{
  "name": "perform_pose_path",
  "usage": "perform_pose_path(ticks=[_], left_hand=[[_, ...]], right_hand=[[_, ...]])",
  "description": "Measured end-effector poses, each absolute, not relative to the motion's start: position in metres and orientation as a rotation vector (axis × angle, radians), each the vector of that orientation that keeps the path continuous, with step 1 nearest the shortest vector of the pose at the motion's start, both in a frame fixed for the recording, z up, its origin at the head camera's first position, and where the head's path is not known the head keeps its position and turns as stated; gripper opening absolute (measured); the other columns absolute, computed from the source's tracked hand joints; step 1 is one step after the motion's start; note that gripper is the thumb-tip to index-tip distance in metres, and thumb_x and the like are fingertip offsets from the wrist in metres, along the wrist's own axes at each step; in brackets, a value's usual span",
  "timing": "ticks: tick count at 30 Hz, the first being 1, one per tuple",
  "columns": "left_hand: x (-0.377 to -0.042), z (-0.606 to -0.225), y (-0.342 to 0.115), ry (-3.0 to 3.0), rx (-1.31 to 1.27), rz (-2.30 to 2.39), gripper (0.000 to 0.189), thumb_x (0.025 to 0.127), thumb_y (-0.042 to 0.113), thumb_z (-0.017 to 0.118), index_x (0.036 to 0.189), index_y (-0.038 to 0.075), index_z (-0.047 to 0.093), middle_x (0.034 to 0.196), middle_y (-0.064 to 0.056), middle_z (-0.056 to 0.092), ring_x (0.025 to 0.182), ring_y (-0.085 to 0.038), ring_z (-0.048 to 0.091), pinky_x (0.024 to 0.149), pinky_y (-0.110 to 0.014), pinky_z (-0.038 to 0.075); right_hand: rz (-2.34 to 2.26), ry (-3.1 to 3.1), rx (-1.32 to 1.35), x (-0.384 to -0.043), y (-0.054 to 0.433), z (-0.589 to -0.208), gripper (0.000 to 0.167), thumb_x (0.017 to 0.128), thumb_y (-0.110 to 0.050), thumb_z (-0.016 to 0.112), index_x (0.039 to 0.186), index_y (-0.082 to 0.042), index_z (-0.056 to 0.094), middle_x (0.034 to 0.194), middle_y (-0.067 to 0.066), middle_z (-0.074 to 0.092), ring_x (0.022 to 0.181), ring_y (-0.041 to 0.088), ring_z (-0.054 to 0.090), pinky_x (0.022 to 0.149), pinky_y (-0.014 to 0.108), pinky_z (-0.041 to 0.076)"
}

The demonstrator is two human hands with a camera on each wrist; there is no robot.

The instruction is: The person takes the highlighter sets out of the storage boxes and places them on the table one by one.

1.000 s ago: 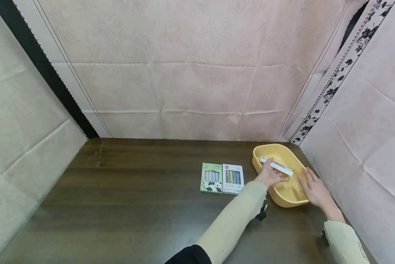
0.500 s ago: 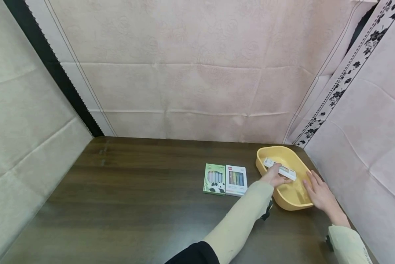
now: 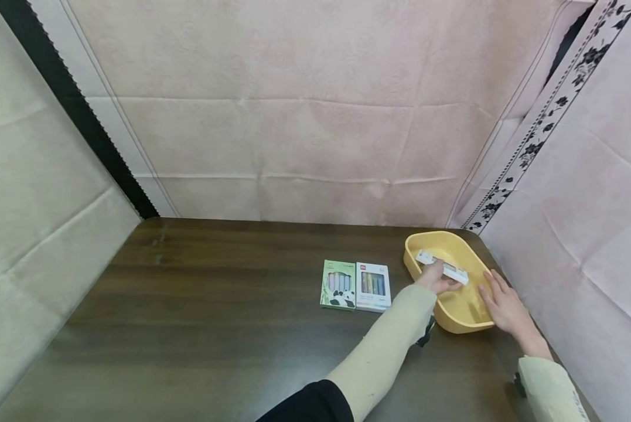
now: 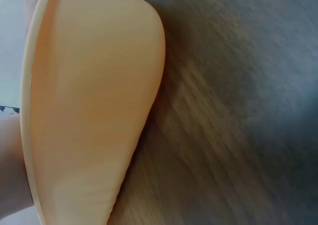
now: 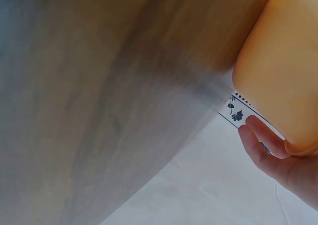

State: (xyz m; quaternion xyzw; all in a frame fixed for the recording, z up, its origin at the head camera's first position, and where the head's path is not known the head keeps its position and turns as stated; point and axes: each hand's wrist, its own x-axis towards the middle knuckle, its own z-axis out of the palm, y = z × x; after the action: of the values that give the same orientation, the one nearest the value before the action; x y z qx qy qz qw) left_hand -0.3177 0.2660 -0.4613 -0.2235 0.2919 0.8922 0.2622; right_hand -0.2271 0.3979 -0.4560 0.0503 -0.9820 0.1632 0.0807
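Observation:
My left hand (image 3: 437,278) reaches over the near left side of the yellow plastic basin (image 3: 470,313) and grips a slim white box (image 3: 456,274) with dark print. This box lies slantwise across the basin's opening in the head view, its middle partly covered by the fingers. At the basin's right side, my right hand (image 3: 507,308) holds the rim, thumb toward the inside and fingers outside. In the right wrist view, the fingers (image 5: 258,148) extend past the basin's outer wall (image 5: 283,71); the thumb is hidden there. Only the basin's outer wall (image 4: 94,96) fills the left wrist view, without the box.
Left of the basin, a green pack (image 3: 338,285) with a panda picture and a white pack (image 3: 373,287) lie side by side, coloured sticks showing in their windows. Pale cloth walls (image 3: 304,140) border the dark wooden table (image 3: 188,328) at the back and sides.
My left hand and the white box have sunk slightly toward the basin since a second ago. My right hand stays at the rim. The head view shifted a little and back.

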Motion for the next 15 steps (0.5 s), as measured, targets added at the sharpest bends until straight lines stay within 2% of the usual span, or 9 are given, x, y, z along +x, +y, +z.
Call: perform_pose_path(ticks=[3, 5, 9, 12, 13, 15], left_hand=[[-0.348, -0.505, 0.289, 0.889, -0.615, 2.405, 0.034, 0.093, 0.019, 0.042, 0.119, -0.002, 0.044, 0.103, -0.032, 0.056, 0.096, -0.046, 0.056, 0.086, -0.056, 0.044], [-0.375, -0.544, 0.31, 0.934, -0.609, 2.399, 0.033, 0.093, 0.022, 0.043, 0.117, -0.001, 0.045, 0.097, -0.03, 0.057, 0.09, -0.045, 0.058, 0.08, -0.056, 0.046], [-0.399, -0.578, 0.331, 0.939, -0.663, 2.379, 0.035, 0.094, 0.019, 0.039, 0.123, -0.001, 0.042, 0.105, -0.033, 0.055, 0.097, -0.046, 0.055, 0.084, -0.059, 0.043], [-0.417, -0.6, 0.343, 0.902, -0.712, 2.317, 0.032, 0.094, 0.013, 0.036, 0.122, -0.001, 0.046, 0.108, -0.031, 0.055, 0.102, -0.043, 0.054, 0.087, -0.06, 0.041], [-0.427, -0.614, 0.352, 0.9, -0.725, 2.303, 0.031, 0.094, 0.012, 0.036, 0.12, -0.001, 0.048, 0.107, -0.03, 0.056, 0.102, -0.043, 0.055, 0.086, -0.06, 0.041], [-0.471, -0.672, 0.386, 0.899, -0.741, 2.277, 0.027, 0.093, 0.011, 0.038, 0.113, 0.002, 0.053, 0.099, -0.027, 0.06, 0.094, -0.042, 0.057, 0.077, -0.062, 0.043]], right_hand=[[0.496, -2.936, 0.152, -0.227, 0.395, -0.457, 0.056, 0.097, -0.032, 0.023, 0.134, 0.01, 0.025, 0.137, 0.034, 0.022, 0.108, 0.06, 0.029, 0.088, 0.068, 0.026], [0.5, -2.936, 0.149, -0.227, 0.394, -0.457, 0.056, 0.097, -0.032, 0.023, 0.134, 0.01, 0.026, 0.137, 0.033, 0.022, 0.109, 0.06, 0.029, 0.088, 0.068, 0.027], [0.505, -2.936, 0.146, -0.228, 0.392, -0.458, 0.056, 0.097, -0.033, 0.022, 0.134, 0.009, 0.025, 0.138, 0.033, 0.021, 0.109, 0.06, 0.029, 0.088, 0.068, 0.026], [0.509, -2.929, 0.153, -0.228, 0.392, -0.459, 0.055, 0.097, -0.032, 0.022, 0.134, 0.009, 0.025, 0.138, 0.033, 0.021, 0.109, 0.06, 0.029, 0.088, 0.068, 0.026], [0.51, -2.927, 0.156, -0.228, 0.391, -0.46, 0.055, 0.097, -0.032, 0.022, 0.134, 0.009, 0.026, 0.137, 0.033, 0.022, 0.109, 0.06, 0.029, 0.088, 0.068, 0.026], [0.514, -2.924, 0.161, -0.228, 0.391, -0.46, 0.055, 0.097, -0.032, 0.023, 0.134, 0.009, 0.026, 0.137, 0.033, 0.022, 0.109, 0.059, 0.029, 0.088, 0.068, 0.026]])
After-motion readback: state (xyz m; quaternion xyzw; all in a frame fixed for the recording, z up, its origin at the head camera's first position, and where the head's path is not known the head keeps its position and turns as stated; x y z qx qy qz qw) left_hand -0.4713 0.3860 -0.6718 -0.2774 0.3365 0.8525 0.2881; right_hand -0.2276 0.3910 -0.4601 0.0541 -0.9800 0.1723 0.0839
